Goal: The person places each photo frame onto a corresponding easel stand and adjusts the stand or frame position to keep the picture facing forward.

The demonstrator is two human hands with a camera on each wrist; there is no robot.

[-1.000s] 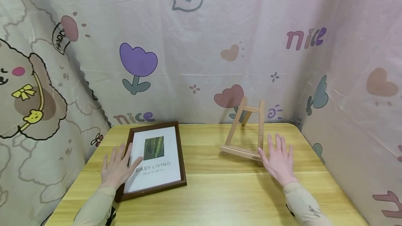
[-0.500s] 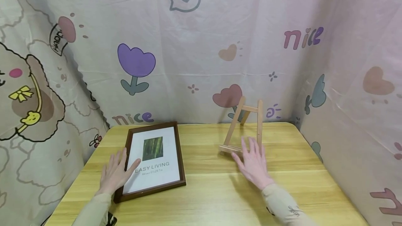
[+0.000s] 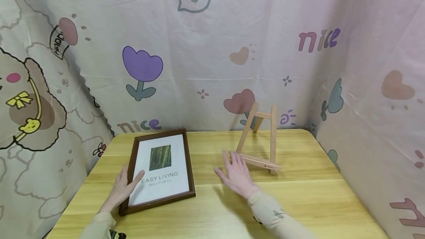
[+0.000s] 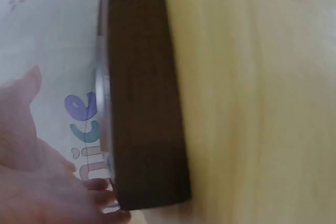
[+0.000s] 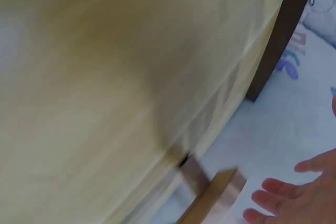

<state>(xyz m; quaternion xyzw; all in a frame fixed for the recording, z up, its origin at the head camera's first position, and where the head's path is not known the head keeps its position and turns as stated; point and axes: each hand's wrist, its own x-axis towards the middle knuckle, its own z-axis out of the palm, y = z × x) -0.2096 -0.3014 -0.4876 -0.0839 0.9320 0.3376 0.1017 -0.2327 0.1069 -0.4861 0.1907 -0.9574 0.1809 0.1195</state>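
Note:
A dark brown picture frame (image 3: 189, 161) lies on the table at left, its white sheet (image 3: 159, 187) reading "EASY LIVING" under a small green picture. My left hand (image 3: 121, 189) is at its left edge, thumb extended over the front, fingers along the outer side. In the left wrist view the frame's side (image 4: 144, 93) rises beside that hand (image 4: 26, 166), fingertips at its corner. A small wooden easel (image 3: 273, 135) stands at right. My right hand (image 3: 237, 174), fingers spread and holding nothing, is in front of the easel ledge's left end; whether it touches is unclear.
The light wood table (image 3: 212, 209) carries both things. A patterned cloth (image 3: 199, 47) hangs behind the table and along both sides. In the right wrist view, the ledge end (image 5: 215, 198) and the frame's side (image 5: 286, 30) stand apart.
My right hand has swept left across the easel's front, from its right side to its left end. The left hand has slid slightly down along the frame's edge. Frame and easel stay put.

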